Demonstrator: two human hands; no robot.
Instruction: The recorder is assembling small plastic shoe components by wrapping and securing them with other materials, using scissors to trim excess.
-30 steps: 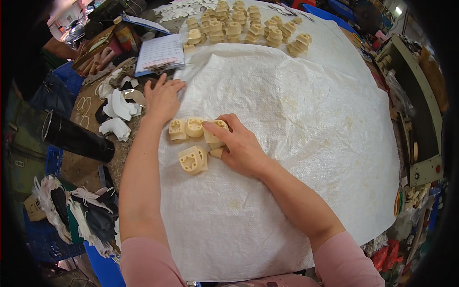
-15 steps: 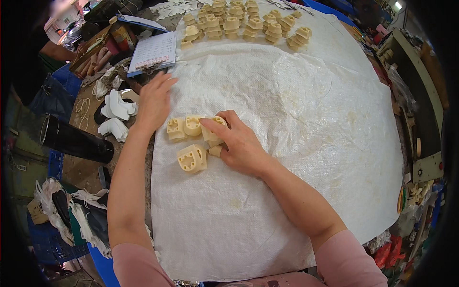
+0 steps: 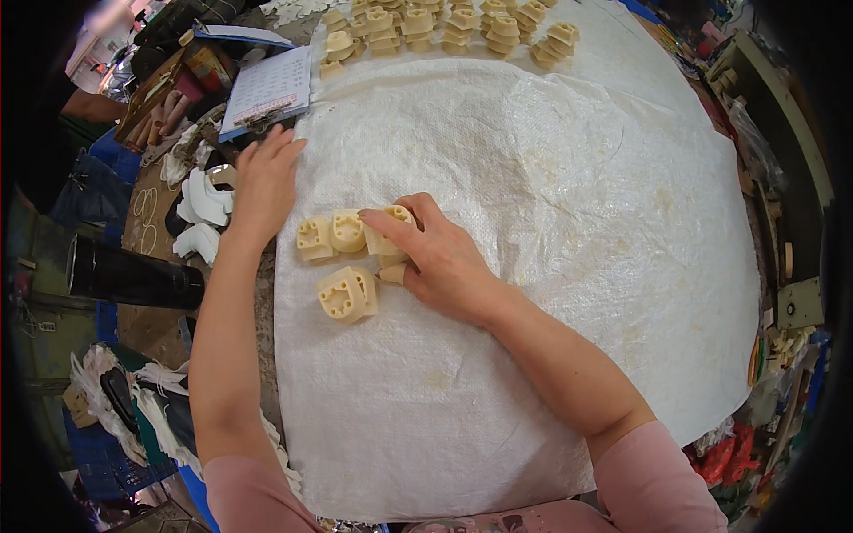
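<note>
My left hand point(image 3: 267, 185) is open and slightly blurred, its fingers stretched over the left edge of the white woven sheet point(image 3: 533, 373), just below a clipboard point(image 3: 267, 93). Nothing shows in it. My right hand point(image 3: 440, 258) grips a cream moulded part point(image 3: 389, 242), with the thumb across its top and the fingers around its right side. Left of that stand a round cream part point(image 3: 348, 233) and a squarish one point(image 3: 314, 239) in a row. Nearer to me sits another cream piece point(image 3: 346, 295) with holes in its top face. The gripped part's far side is hidden.
Stacks of similar cream parts point(image 3: 418, 27) stand at the far end of the sheet. On the left lie white curved pieces point(image 3: 204, 197) and a black cylinder point(image 3: 133, 274). A green-grey metal machine point(image 3: 782, 133) lines the right side. Another person's arm point(image 3: 93, 107) shows far left.
The whole view has shifted slightly, so the parts and clipboard appear further left. My left hand still hovers near the clipboard; my right hand keeps its grip on the cream part.
</note>
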